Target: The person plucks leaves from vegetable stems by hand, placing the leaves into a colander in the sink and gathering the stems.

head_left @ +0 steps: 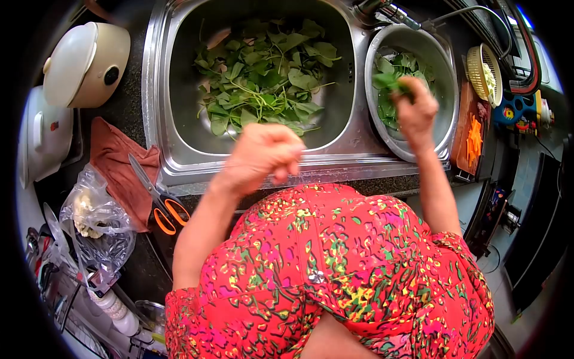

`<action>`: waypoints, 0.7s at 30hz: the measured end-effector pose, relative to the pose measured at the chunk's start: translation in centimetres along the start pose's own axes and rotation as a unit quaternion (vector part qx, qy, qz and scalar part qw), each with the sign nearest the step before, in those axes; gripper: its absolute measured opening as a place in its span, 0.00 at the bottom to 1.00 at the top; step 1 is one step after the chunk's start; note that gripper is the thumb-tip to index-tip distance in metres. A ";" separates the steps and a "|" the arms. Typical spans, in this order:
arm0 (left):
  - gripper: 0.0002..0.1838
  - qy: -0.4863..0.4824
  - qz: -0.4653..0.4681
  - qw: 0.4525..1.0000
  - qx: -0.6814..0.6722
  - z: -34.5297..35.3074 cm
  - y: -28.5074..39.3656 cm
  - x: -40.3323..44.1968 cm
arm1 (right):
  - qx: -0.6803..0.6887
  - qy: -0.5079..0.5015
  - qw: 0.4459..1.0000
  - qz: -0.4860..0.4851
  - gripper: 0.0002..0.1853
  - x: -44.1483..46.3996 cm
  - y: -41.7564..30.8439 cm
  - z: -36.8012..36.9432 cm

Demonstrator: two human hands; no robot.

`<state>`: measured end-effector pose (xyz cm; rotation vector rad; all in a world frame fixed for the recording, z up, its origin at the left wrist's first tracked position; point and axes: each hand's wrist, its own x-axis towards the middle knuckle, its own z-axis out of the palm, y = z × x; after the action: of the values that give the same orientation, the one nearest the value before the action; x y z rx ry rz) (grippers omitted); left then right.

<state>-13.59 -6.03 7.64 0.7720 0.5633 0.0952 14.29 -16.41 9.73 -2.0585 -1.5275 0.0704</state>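
The right hand (417, 113) has its fingers clamped on green leaves (388, 81) over the metal bowl (441, 66). The left hand's (263, 154) fingers curl by the sink (183, 90), maybe empty; can't tell. Leaves look light, floppy, easily torn; pinch stems (256, 94).

Dark counter (134, 70): inset sink (344, 142), reddish cloth (121, 170), plastic bag (119, 242).

Motion blurs the right hand (416, 110) over the metal bowl (452, 113), leaving individual leaves in its grasp indistinct; left of the bowl, the left hand (263, 152) is blurred, its palm unseen. Beyond the bowl, the faucet (382, 9) is cropped by the top edge.
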 end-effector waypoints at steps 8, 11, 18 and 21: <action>0.09 0.066 0.142 0.958 -0.239 -7.8 0.6 -2.9 | -0.063 -0.105 0.992 -0.033 0.16 3.2 0.8 2.3; 0.10 0.021 0.165 0.938 -0.306 -7.7 -0.2 -2.6 | -0.130 -0.477 0.867 0.067 0.12 2.9 -4.8 10.5; 0.05 0.121 0.188 0.931 -0.289 -7.4 -0.4 -4.5 | -0.081 -0.505 0.857 0.064 0.13 1.2 -1.6 21.4; 0.13 0.117 0.195 0.932 -0.284 -9.3 -1.6 -5.1 | 0.198 -0.384 0.883 0.184 0.15 3.1 -4.2 17.2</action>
<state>-22.92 -2.79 3.48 0.2936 0.5622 0.6968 5.40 -5.82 -1.82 -2.0282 -1.3198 1.3680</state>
